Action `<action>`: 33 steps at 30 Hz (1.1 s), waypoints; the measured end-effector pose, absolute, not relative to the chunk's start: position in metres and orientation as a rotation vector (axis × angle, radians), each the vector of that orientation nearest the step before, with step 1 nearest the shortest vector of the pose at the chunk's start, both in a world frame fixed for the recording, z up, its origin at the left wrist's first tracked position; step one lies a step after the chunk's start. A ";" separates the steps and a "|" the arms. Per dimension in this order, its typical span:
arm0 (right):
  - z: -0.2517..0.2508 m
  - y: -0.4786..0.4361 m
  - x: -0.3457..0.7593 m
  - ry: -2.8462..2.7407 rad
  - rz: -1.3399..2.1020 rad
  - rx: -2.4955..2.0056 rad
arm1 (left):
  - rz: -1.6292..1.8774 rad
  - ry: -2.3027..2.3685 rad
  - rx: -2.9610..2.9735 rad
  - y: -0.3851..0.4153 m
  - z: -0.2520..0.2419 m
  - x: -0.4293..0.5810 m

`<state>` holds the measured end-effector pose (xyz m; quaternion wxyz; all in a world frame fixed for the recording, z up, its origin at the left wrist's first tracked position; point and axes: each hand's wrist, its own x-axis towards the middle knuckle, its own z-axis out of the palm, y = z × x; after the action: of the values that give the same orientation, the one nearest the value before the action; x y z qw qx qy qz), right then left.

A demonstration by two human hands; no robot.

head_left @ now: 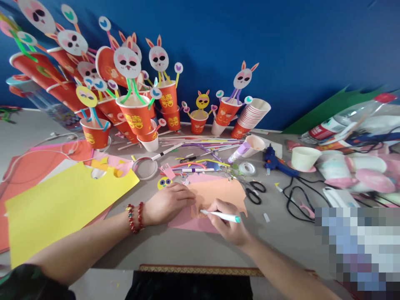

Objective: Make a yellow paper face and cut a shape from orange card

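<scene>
My right hand (229, 223) is closed round a white pen with a teal end (226, 216), its tip on an orange paper sheet (215, 191). Small outlines show on the sheet near the tip. My left hand (170, 204), with red bead bracelets at the wrist, lies flat on the sheet's left part, fingers stretched out. Pink paper (187, 223) lies underneath. Just beyond my left hand is a small yellow round face (164, 182). Black-handled scissors (254, 192) rest at the sheet's right edge.
Red cups with rabbit faces (134, 118) stand along the back. Yellow paper (62, 200) covers the left. A blue glue gun (278, 162) with black cable, a white cup (304, 158) and a plastic bottle (340, 121) are at the right. Pens and thin sticks lie in the middle.
</scene>
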<state>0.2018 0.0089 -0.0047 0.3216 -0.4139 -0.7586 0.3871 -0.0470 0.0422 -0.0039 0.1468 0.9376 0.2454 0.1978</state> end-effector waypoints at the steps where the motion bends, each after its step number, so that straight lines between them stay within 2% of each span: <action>1: -0.005 0.009 0.202 -1.993 1.023 -1.086 | 0.572 0.707 2.698 0.042 -0.004 -0.047; 33: 0.001 0.008 0.202 -2.021 1.046 -1.061 | 0.575 0.701 2.664 0.042 -0.005 -0.047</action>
<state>0.2017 0.0082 0.0005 0.3102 -0.4017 -0.7651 0.3962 -0.0471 0.0422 -0.0048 0.1628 0.9340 0.2458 0.2015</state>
